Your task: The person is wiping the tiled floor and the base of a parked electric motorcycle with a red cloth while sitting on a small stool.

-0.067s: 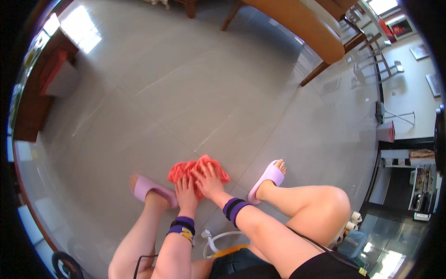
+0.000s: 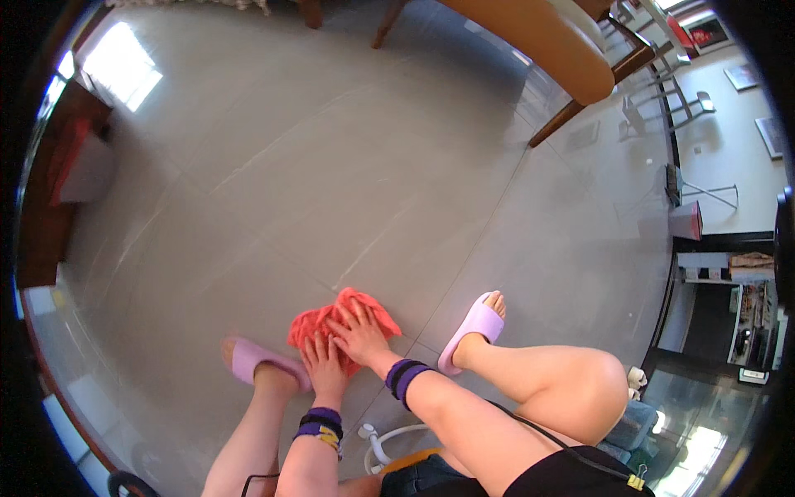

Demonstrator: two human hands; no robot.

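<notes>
A crumpled coral-red cloth (image 2: pixel 381 313) lies on the grey tiled floor between my feet. My left hand (image 2: pixel 324 364) rests on its near edge, fingers stretched out and apart. Just to the right and slightly farther forward, my right hand (image 2: pixel 361 335) presses flat on the cloth with its fingers spread. Both palms face down, so their undersides are hidden. Each wrist wears a purple and black band. On either side stand my feet in lilac slippers, the left slipper (image 2: pixel 263 361) and the right slipper (image 2: pixel 474 325).
An orange-brown chair (image 2: pixel 546 50) stands ahead on wooden legs. Along the left are a dark wooden cabinet (image 2: pixel 37 248) and a grey and red bin (image 2: pixel 87 170). A pinkish bin (image 2: pixel 686 222) is by the right wall. Below me is a white hose-like loop (image 2: pixel 377 447).
The view has shifted slightly, so the floor and furniture sit a little differently. Both hands stay on the cloth, whose folds have altered a little.
</notes>
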